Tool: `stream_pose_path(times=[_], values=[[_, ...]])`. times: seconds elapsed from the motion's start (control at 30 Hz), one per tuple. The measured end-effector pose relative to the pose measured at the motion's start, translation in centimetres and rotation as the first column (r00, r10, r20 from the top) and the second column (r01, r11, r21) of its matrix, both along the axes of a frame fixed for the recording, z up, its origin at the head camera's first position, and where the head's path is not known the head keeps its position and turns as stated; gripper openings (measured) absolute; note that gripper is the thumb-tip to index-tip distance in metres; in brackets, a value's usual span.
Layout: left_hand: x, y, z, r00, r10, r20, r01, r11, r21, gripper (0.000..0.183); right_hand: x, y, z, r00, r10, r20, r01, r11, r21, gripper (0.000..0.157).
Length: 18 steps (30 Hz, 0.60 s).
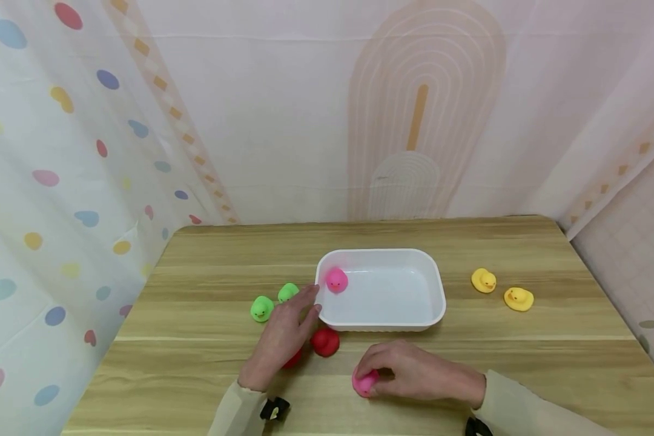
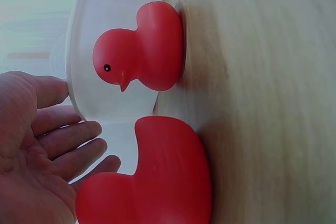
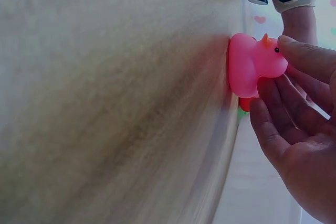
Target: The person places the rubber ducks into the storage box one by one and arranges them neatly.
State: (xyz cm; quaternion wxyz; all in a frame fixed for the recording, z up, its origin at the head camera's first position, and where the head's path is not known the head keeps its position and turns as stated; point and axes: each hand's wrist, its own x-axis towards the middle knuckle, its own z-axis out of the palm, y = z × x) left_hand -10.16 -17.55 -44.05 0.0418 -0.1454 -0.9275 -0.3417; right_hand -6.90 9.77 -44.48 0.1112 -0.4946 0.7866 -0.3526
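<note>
Wood-grain bench (image 1: 212,272): right hand (image 1: 406,369) pinches near pink duck (image 1: 363,384) in its fingers; left hand (image 1: 283,333), fingers loosely spread, sits at left rim of white tub (image 1: 392,297).

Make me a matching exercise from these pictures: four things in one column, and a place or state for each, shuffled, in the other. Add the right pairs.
Column one
1. Yellow rubber ducks
2. Right hand
3. Green rubber ducks
4. Left hand

Column two
A. Thumb and fingers around a pink rubber duck
B. On the table, left of the white tub in the head view
C. Fingers extended at the tub's rim
D. On the table, right of the tub in the head view

Right pairs: 1-D, 2-A, 3-B, 4-C
</note>
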Motion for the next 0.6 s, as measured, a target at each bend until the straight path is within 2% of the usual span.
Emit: stream_pose_path(times=[0.23,0.4,0.6], values=[[0.0,0.0,0.0,1.0,-0.001,-0.006,0.001,1.0,0.001,0.045,-0.1,0.0,0.3,1.0,0.002,-0.016,-0.003,0.999,-0.035,0.014],[0.0,0.0,0.0,1.0,-0.003,-0.011,0.003,1.0,0.003,0.045,-0.1,0.2,1.0,1.0,-0.025,-0.009,0.025,0.999,-0.034,0.016],[0.0,0.0,0.0,1.0,-0.001,-0.011,0.001,1.0,0.004,0.045,-0.1,0.3,2.0,0.996,-0.053,-0.073,0.049,0.997,-0.056,0.018]])
